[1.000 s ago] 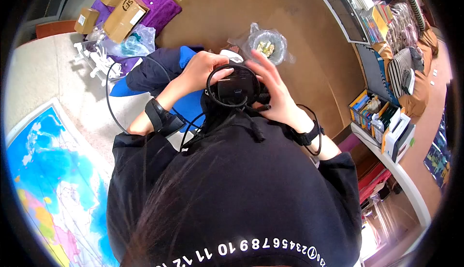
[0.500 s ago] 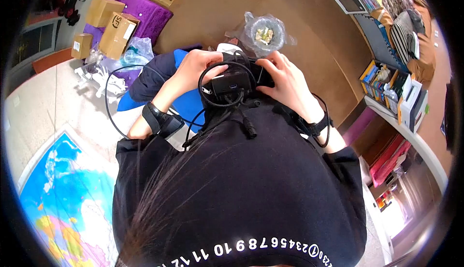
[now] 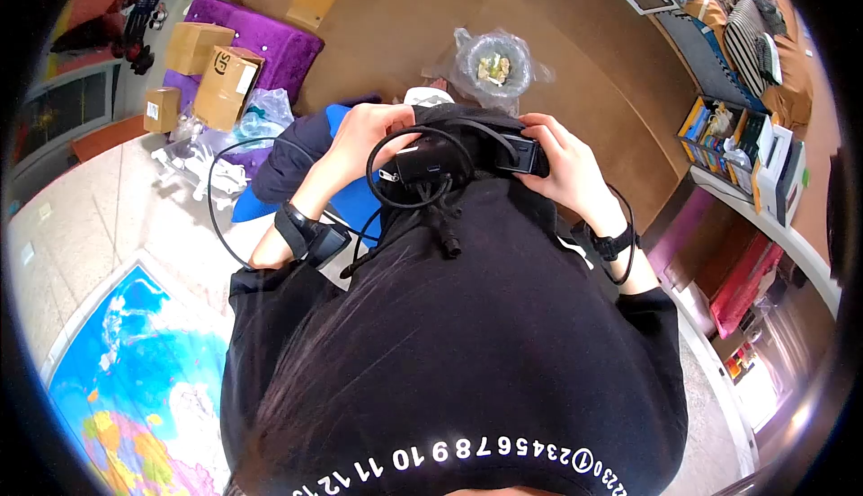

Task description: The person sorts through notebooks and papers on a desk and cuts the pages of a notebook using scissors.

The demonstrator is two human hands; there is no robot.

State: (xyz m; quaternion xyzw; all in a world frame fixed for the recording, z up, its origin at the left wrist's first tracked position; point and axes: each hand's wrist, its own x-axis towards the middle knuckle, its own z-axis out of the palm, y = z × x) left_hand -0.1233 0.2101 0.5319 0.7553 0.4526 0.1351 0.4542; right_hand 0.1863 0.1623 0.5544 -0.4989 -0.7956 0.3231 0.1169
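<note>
Two black units held at the waist, the left one lying crosswise.
The black box sat in front of the black shirt, low at the person's waist, its long axis running roughly left to right and its small port facing back toward the wearer. The left hand was curled at the box's left end, thumb laid over the top, the grip narrow. A cable loop ringed the box, and a plug hung below it, its tip pointing toward the wearer. Just to the right, the right hand pinched a black device between thumb and fingers; partly covered, its long axis could not be told. A plastic-lined bin stood on the floor beyond.
</note>
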